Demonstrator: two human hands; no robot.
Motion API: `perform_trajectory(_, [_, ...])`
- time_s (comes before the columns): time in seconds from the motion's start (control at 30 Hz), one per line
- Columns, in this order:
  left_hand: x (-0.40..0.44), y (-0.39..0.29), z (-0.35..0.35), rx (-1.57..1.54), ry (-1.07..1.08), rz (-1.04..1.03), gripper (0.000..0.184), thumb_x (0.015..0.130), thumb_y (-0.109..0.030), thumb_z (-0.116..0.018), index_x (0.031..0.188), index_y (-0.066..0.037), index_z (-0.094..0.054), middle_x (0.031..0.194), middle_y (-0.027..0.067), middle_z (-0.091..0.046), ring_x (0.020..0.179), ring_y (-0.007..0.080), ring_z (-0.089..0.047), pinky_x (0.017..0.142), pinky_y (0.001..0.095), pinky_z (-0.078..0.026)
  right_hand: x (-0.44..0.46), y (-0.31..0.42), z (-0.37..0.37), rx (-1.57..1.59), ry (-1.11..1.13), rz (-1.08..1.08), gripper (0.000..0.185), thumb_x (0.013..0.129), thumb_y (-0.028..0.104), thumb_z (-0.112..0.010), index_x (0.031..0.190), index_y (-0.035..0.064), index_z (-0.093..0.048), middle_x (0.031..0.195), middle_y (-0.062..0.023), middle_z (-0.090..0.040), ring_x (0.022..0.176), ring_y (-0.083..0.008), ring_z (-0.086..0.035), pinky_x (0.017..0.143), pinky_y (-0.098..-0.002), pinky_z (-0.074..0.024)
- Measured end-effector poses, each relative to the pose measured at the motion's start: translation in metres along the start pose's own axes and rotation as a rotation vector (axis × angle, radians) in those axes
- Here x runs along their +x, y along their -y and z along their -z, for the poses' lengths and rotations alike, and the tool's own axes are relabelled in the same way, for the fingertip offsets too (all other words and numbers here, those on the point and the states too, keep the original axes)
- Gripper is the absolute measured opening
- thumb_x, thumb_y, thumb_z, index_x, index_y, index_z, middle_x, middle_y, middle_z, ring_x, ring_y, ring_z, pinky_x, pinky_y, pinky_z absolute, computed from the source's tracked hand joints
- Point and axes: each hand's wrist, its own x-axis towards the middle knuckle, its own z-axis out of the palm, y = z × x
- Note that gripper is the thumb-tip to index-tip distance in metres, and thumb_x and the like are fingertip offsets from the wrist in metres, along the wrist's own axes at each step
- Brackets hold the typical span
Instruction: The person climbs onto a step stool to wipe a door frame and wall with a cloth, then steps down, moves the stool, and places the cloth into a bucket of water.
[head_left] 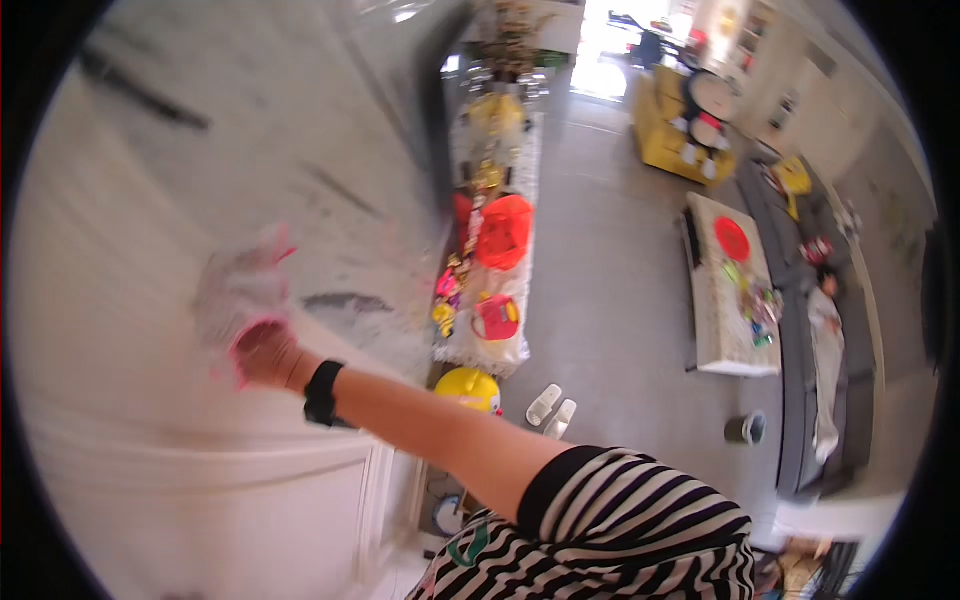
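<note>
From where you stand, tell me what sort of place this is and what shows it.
It looks like the living room of a home: a long grey sofa along the wall, a low table in front of it, and a yellow armchair holding a large plush toy.

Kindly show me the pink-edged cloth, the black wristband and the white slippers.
Pink-edged cloth (238,290), head view: its blurred middle.
Black wristband (321,393), head view: middle of the band.
White slippers (543,405), head view: picture-left slipper's middle.
</note>
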Motion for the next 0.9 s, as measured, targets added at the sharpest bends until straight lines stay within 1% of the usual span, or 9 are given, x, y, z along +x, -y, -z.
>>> perform_trajectory(0.1, [-0.015,0.018,0.005,-0.005,-0.005,-0.044,0.055,0.087,-0.032,-0.051,0.128,0.002,-0.037,0.130,0.0225,-0.037,0.119,0.0392,-0.036,0.097,0.0494,-0.029,0.001,0.005,0.024,-0.292,0.209,-0.043,0.035,0.064,0.044,-0.054,0.053,0.0116,-0.059,0.056,-0.0079,-0.057,0.051,-0.0258,-0.054,0.045,-0.0408,-0.0375])
perform_trajectory(0.13, [-0.015,0.020,0.001,-0.045,-0.032,-0.043,0.056,0.087,-0.034,-0.050,0.128,0.001,-0.036,0.132,0.0211,-0.035,0.121,0.0382,-0.034,0.098,0.0495,-0.025,-0.005,-0.014,0.002,-0.251,-0.128,0.147,0.035,0.065,0.042,-0.055,0.047,0.0124,-0.056,0.048,-0.0076,-0.052,0.043,-0.0243,-0.049,0.040,-0.0396,-0.0317])
perform_trajectory(0.17, [-0.014,0.020,-0.001,-0.086,-0.059,-0.042,0.057,0.087,-0.036,-0.049,0.129,0.000,-0.036,0.133,0.0197,-0.034,0.123,0.0372,-0.031,0.100,0.0497,-0.022,-0.002,-0.005,0.019,-0.323,0.139,0.028,0.044,0.066,0.047,-0.059,0.041,0.0143,-0.043,0.042,-0.0033,-0.038,0.041,-0.0220,-0.039,0.041,-0.0394,-0.0242])
perform_trajectory(0.5, [-0.036,0.028,0.018,-0.022,0.528,0.081,0.047,0.085,-0.035,-0.055,0.120,-0.003,-0.048,0.122,0.0140,-0.048,0.105,0.0324,-0.049,0.082,0.0405,-0.043,0.043,-0.128,-0.013,-0.849,0.074,0.747,0.031,0.073,0.034,-0.058,0.080,0.0058,-0.048,0.053,-0.0050,-0.045,0.047,-0.0231,-0.044,0.047,-0.0412,-0.0329])
perform_trajectory(0.63, [-0.097,0.018,0.059,0.296,0.737,-0.059,0.047,0.086,-0.033,-0.056,0.122,-0.004,-0.047,0.125,0.0150,-0.046,0.109,0.0299,-0.047,0.087,0.0379,-0.041,0.062,-0.159,-0.023,-0.929,0.026,0.885,0.031,0.075,0.031,-0.057,0.088,0.0042,-0.049,0.056,-0.0056,-0.047,0.049,-0.0235,-0.046,0.049,-0.0417,-0.0352])
perform_trajectory(0.7, [-0.101,-0.052,0.071,-0.246,0.541,0.477,0.044,0.087,-0.024,-0.055,0.125,-0.005,-0.043,0.128,0.0158,-0.042,0.116,0.0277,-0.043,0.096,0.0351,-0.034,0.073,-0.166,-0.018,-0.938,0.040,0.898,0.030,0.075,0.030,-0.057,0.088,0.0043,-0.050,0.056,-0.0058,-0.047,0.050,-0.0236,-0.046,0.049,-0.0418,-0.0353])
perform_trajectory(0.73, [-0.116,-0.073,0.092,-0.438,0.580,0.521,0.047,0.086,-0.017,-0.055,0.128,-0.005,-0.039,0.130,0.0154,-0.040,0.121,0.0262,-0.038,0.101,0.0332,-0.028,0.076,-0.166,-0.010,-0.944,0.047,0.903,0.029,0.075,0.030,-0.057,0.087,0.0044,-0.050,0.056,-0.0058,-0.048,0.050,-0.0236,-0.046,0.049,-0.0418,-0.0354])
perform_trajectory(0.77, [-0.162,-0.083,0.099,-0.460,0.575,0.513,0.048,0.082,-0.020,-0.061,0.124,-0.004,-0.042,0.123,0.0167,-0.046,0.112,0.0337,-0.045,0.091,0.0344,-0.039,0.079,-0.169,-0.007,-0.953,0.062,0.912,0.029,0.075,0.030,-0.057,0.087,0.0044,-0.050,0.057,-0.0059,-0.048,0.050,-0.0236,-0.046,0.049,-0.0419,-0.0354])
perform_trajectory(0.9, [-0.276,-0.187,0.165,-0.745,0.865,1.176,0.056,0.084,-0.018,-0.057,0.132,-0.004,-0.031,0.135,0.0176,-0.032,0.123,0.0285,-0.037,0.096,0.0355,-0.035,0.094,-0.177,0.006,-1.009,0.113,0.950,0.027,0.075,0.029,-0.056,0.086,0.0046,-0.051,0.058,-0.0062,-0.049,0.051,-0.0238,-0.047,0.049,-0.0420,-0.0357])
